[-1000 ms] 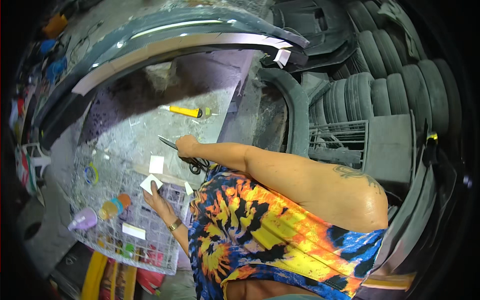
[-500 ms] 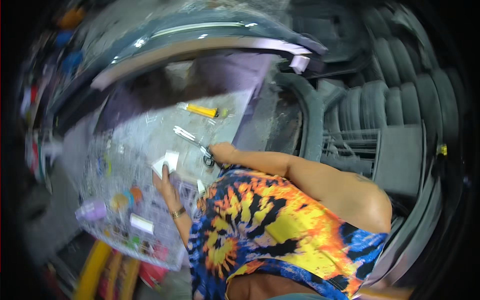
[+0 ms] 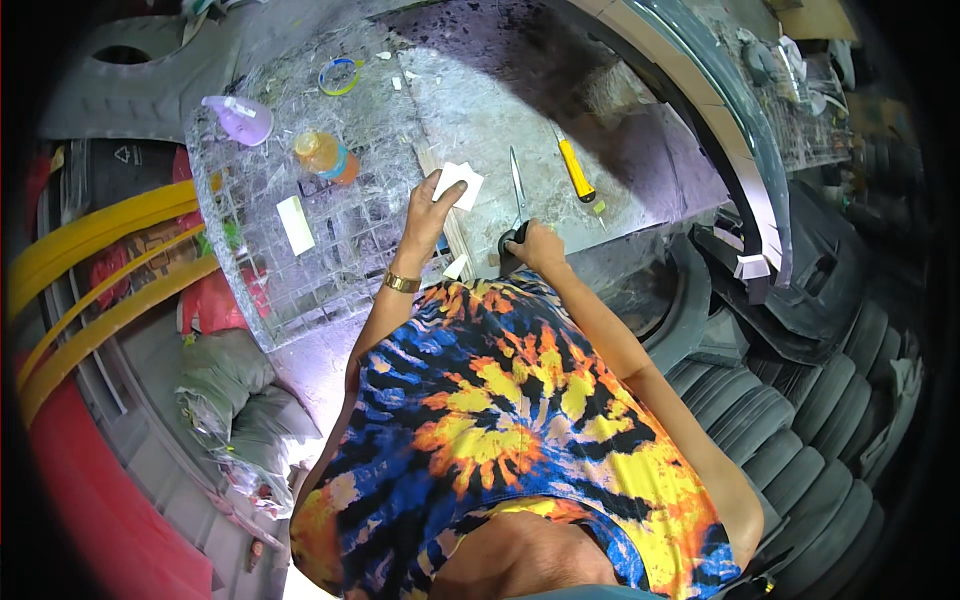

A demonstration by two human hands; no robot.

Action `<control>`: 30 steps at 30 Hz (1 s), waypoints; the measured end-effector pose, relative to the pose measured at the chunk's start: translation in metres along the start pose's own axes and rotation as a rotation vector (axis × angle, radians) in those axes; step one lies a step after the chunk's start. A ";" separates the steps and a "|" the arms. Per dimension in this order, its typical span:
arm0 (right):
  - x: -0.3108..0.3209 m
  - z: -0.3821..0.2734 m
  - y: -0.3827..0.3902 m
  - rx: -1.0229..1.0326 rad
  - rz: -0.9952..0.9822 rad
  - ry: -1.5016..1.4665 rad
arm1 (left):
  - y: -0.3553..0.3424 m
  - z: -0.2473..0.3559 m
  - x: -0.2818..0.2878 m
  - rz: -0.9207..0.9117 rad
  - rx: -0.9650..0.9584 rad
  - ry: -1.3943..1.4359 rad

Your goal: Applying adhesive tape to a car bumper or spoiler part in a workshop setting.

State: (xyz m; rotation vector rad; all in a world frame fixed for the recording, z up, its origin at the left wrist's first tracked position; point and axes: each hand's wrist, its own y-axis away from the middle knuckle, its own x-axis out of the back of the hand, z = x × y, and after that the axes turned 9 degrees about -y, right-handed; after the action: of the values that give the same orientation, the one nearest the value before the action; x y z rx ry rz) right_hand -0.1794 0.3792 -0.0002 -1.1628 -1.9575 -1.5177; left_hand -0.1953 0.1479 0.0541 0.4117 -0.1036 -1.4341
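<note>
With left hand (image 3: pixel 427 212), pinches white squares (image 3: pixel 460 184) between thumb and fingers; narrow grip, thumb on top. See overlapping corners there; hard to say whether all in the pinch or one lying just beneath. Place squares over middle of worktable (image 3: pixel 350 228), beside pale strip (image 3: pixel 455 235) running in from near edge. On left wrist, wears gold-toned watch (image 3: pixel 402 283).

With right hand (image 3: pixel 542 247), grips scissors (image 3: pixel 518 195) by black handles, fingers closed around them. Close to near edge, to the right of squares. Note blades pointing away from body; unclear contact between blades and worktable.

Next outward: small white piece (image 3: pixel 456 266) at near edge, between the forearms. To right of scissors, on smooth part of worktable, yellow utility knife (image 3: pixel 576 170), dark end toward near edge; small yellow-green bit (image 3: pixel 600 208) just beside that end.

On gridded part, toward left edge: white rectangle (image 3: pixel 295 225); beyond it, orange bottle (image 3: pixel 328 158) with blue band, on its side; near left edge, purple bottle (image 3: pixel 240 120), also on its side. Farther from body, yellow-and-blue ring (image 3: pixel 340 77).

Around worktable: long curved dark panel (image 3: pixel 740 110) with tan edging across right side; stacked tires (image 3: pixel 800 480) beyond right near side; curved yellow bars (image 3: pixel 110 240) off left edge.
</note>
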 end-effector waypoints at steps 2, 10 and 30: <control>-0.001 0.000 0.001 -0.009 -0.009 0.010 | 0.000 -0.001 0.005 -0.018 -0.004 0.005; 0.058 0.028 0.032 -0.127 -0.539 -1.310 | -0.003 0.001 0.022 -0.183 -0.033 0.019; 0.138 -0.044 0.056 0.254 -0.676 -0.604 | 0.000 0.030 0.034 -0.260 0.044 0.071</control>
State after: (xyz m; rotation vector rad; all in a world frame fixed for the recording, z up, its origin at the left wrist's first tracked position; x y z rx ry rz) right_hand -0.2205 0.3918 0.1489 -0.9622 -3.0838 -1.1947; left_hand -0.1998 0.1080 0.0761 0.5267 -0.0248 -1.6733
